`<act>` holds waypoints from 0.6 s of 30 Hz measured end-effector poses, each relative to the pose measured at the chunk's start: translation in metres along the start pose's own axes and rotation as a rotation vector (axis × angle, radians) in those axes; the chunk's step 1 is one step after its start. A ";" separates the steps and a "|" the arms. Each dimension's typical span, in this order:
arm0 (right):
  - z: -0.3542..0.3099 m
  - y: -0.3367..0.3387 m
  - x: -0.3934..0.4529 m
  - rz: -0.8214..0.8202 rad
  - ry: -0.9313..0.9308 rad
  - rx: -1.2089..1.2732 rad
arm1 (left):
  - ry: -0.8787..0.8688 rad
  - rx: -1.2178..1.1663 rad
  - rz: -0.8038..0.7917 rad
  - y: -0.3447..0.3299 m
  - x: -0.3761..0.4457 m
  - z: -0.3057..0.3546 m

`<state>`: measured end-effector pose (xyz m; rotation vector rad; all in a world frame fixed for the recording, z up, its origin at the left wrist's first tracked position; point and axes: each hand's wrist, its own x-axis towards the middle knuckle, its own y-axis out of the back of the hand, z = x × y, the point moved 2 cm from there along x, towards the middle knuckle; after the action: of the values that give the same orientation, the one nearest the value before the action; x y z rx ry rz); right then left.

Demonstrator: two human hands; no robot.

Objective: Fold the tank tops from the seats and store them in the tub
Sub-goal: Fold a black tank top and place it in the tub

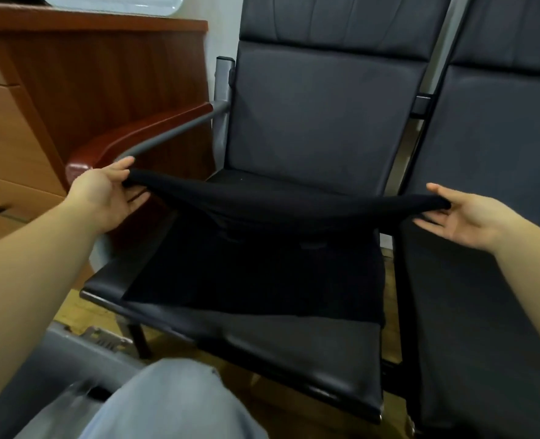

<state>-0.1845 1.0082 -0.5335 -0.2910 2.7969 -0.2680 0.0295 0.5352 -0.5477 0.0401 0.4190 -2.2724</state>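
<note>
Hands hold a black stretchy tank top spread wide above a dark grey padded seat. The left hand pinches one end of the top edge and the right hand pinches the other, the two well apart, so the cloth hangs open and flat, its lower part draped on the seat cushion. This looks like a spread made to ready the first fold. A wooden-capped armrest stands just beside the left hand, with a brown wooden cabinet behind it. A second grey seat sits to the right. A clear plastic container, possibly the tub, rests on the cabinet, mostly cut off. A knee in pale jeans fills the foreground.
</note>
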 end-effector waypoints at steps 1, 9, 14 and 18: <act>0.005 0.005 -0.010 -0.014 -0.034 -0.042 | 0.011 0.007 -0.002 0.009 -0.009 -0.003; 0.067 0.027 -0.060 -0.026 -0.269 -0.666 | 0.289 0.396 0.046 0.062 -0.069 -0.068; 0.089 0.011 -0.070 -0.056 -0.256 -1.198 | 0.345 0.593 0.081 0.065 -0.089 -0.091; 0.096 -0.027 -0.069 -0.124 0.013 -1.548 | 0.279 0.765 0.067 0.061 -0.088 -0.088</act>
<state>-0.0844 0.9829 -0.5977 -0.7305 2.3368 1.8699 0.1246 0.5884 -0.6341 0.7490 -0.3285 -2.2362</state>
